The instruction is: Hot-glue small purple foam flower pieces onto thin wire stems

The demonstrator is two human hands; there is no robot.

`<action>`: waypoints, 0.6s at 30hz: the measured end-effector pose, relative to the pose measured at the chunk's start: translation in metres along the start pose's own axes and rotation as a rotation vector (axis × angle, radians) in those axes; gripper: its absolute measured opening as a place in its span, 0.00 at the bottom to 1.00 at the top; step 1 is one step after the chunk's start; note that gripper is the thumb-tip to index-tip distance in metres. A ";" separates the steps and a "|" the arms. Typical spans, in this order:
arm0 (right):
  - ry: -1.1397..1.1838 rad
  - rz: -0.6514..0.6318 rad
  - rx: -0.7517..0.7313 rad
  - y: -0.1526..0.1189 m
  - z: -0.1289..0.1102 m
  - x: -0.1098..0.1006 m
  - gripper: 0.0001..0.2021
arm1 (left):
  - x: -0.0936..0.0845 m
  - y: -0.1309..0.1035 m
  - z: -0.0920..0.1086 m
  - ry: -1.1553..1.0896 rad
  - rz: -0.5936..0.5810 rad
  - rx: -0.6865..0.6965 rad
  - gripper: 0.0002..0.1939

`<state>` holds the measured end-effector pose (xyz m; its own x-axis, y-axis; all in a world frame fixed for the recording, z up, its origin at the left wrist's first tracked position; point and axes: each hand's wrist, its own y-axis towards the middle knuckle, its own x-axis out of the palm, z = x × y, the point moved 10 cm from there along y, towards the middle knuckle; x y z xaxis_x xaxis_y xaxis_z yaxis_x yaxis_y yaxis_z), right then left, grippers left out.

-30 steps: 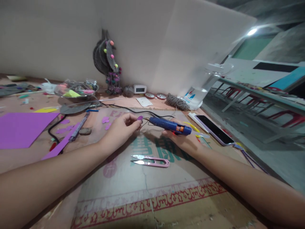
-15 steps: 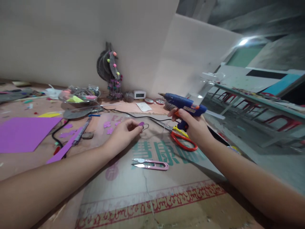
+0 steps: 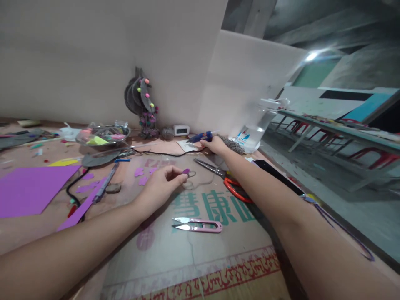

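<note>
A small purple piece (image 3: 186, 171) is pinched between the thumb and fingers of the left hand (image 3: 167, 181) near the centre of the frame, with a thin grey loop (image 3: 193, 174) just beside it. The blue glue gun (image 3: 197, 137) is seen up and to the right of that piece, its long axis set roughly left to right and its nozzle pointed left, over a white card (image 3: 183, 146). It is the right hand (image 3: 216, 146) that is nearer to it: its fingers are placed at the handle, but whether they are clenched or being loosened cannot be told.

Compared with 0.5 s earlier, the gun has been carried from its raised place right of centre to the back of the table. More of the scissors (image 3: 239, 193) is now covered by the right forearm. The left hand's pinch has been kept, and the pink snips (image 3: 200, 222) are left lying below the 2 hands.
</note>
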<state>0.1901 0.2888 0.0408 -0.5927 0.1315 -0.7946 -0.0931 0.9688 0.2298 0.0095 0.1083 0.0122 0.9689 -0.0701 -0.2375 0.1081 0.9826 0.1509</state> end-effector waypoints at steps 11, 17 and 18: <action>-0.171 0.062 -0.152 -0.060 -0.022 -0.041 0.17 | 0.003 0.000 0.001 -0.081 -0.017 0.000 0.12; 0.287 -0.255 -0.219 -0.145 -0.064 -0.019 0.19 | 0.002 -0.002 0.008 -0.049 -0.002 0.017 0.13; 0.308 -0.332 -0.200 -0.155 -0.067 -0.009 0.18 | 0.001 -0.002 0.008 -0.040 -0.004 0.014 0.13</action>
<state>0.1561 0.1230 0.0501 -0.7108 -0.2750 -0.6474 -0.4513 0.8843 0.1197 0.0127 0.1051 0.0195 0.9765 -0.0810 -0.1999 0.1147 0.9799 0.1634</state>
